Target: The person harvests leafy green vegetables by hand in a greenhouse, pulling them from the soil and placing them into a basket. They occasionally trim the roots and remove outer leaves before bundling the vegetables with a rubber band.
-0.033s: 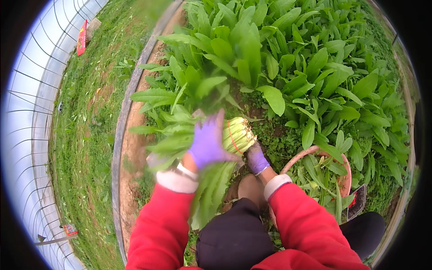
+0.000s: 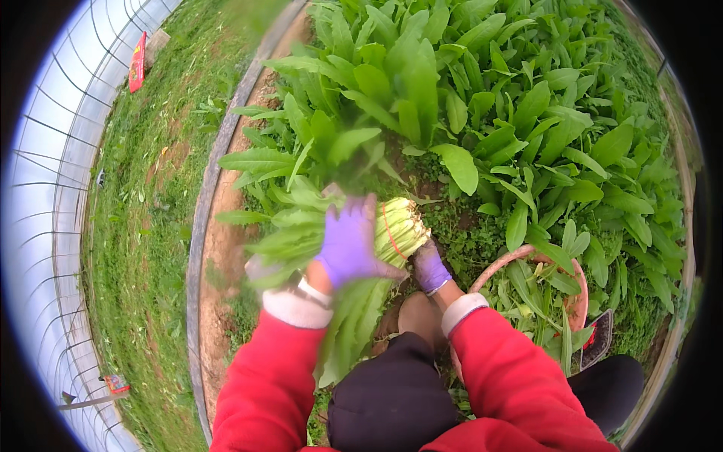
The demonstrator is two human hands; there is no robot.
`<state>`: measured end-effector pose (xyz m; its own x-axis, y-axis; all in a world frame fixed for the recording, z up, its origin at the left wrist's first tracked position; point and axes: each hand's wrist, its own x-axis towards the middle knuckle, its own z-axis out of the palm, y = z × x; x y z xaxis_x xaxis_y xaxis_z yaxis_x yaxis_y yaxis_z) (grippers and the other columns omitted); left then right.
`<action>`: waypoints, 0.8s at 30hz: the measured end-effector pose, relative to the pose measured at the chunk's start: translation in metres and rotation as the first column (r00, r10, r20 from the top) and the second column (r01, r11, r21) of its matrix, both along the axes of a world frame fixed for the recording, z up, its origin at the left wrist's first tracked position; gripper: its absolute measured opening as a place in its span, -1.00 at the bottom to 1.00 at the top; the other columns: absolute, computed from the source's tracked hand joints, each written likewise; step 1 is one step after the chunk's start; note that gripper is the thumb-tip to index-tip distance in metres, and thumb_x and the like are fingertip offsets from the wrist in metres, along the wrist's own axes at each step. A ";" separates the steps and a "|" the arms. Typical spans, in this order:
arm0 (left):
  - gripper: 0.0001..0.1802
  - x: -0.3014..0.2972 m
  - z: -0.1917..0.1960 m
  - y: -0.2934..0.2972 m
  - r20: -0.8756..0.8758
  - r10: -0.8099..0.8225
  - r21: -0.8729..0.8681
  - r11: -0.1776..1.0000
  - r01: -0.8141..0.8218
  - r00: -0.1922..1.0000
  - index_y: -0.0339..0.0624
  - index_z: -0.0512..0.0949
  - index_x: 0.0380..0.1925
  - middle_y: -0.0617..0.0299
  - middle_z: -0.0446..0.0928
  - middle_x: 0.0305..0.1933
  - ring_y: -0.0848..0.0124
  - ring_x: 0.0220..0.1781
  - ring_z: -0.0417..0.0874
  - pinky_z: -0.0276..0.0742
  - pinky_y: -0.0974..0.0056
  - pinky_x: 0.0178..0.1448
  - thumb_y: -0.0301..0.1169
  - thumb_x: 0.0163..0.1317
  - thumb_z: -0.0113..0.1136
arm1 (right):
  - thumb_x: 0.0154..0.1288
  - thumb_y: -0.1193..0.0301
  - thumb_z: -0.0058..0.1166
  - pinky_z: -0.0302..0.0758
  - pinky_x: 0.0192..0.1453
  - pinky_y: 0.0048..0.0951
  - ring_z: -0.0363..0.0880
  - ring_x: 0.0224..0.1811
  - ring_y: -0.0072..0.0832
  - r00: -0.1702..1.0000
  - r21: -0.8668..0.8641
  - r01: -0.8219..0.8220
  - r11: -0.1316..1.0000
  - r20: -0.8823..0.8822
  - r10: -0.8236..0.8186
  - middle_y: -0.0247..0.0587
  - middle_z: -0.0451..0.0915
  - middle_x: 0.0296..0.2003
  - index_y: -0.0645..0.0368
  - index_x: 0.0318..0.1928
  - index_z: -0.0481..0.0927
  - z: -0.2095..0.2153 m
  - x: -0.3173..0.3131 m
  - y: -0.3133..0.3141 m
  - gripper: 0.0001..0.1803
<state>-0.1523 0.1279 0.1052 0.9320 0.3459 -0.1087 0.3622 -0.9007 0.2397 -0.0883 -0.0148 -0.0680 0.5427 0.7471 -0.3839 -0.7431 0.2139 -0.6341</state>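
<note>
A bundle of long-leaved greens (image 2: 403,230) lies slantwise in front of me. Its pale cut ends point right, and a red band circles the stems. My left hand (image 2: 348,239), in a purple glove, lies over the stems just left of the band. It clasps the bundle from above, thumb and fingers spread wide around it. Against the lower side of the cut ends rests my right hand (image 2: 429,265), gloved in purple too. Its fingers pass behind the bundle and are hidden. Loose leaves (image 2: 354,324) hang down toward my knee.
Growing greens (image 2: 512,113) stand thick ahead and right. A round reddish basket (image 2: 580,294) with leaves sits at my right, beside a small dark container (image 2: 600,343). A board edging (image 2: 199,248) borders the bed on the left; grassy ground (image 2: 143,248) and a ribbed plastic wall (image 2: 45,226) lie beyond.
</note>
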 end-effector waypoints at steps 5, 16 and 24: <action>0.35 -0.002 0.002 -0.005 -0.160 -0.027 0.024 0.999 0.031 0.987 -0.37 0.22 0.34 -0.11 0.44 0.21 0.02 0.32 0.40 0.09 -0.24 0.42 0.24 -0.43 0.53 | 0.55 0.30 -0.18 0.39 0.41 -0.26 0.47 0.31 -0.32 0.943 0.058 -0.248 0.967 0.242 0.228 -0.15 0.48 0.29 0.14 0.39 0.35 -0.038 0.018 0.011 -0.52; 0.18 -0.006 -0.004 -0.005 -0.075 -0.020 -0.019 1.000 0.018 0.997 -0.30 0.24 0.32 -0.06 0.44 0.17 0.04 0.26 0.44 0.11 -0.21 0.45 0.12 -0.31 0.46 | 0.59 0.36 -0.35 0.34 0.44 -0.30 0.42 0.31 -0.33 0.803 0.206 -0.502 0.840 0.470 0.365 -0.10 0.42 0.33 0.20 0.40 0.28 -0.069 0.044 0.051 -0.53; 0.25 -0.008 -0.010 -0.007 -0.068 -0.009 0.048 0.999 0.013 0.998 -0.31 0.19 0.36 -0.06 0.43 0.21 0.05 0.28 0.43 0.13 -0.18 0.44 0.15 -0.33 0.44 | 0.48 0.41 -0.08 0.43 0.25 -0.40 0.53 0.15 -0.44 0.992 -0.002 0.012 1.000 0.129 -0.011 -0.18 0.56 0.15 0.20 0.25 0.47 -0.032 0.004 -0.015 -0.61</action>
<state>-0.1607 0.1209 0.0948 0.9268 0.3422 -0.1549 0.3663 -0.9147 0.1708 -0.0847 -0.0303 -0.1003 0.5961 0.7395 -0.3126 -0.6529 0.2199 -0.7248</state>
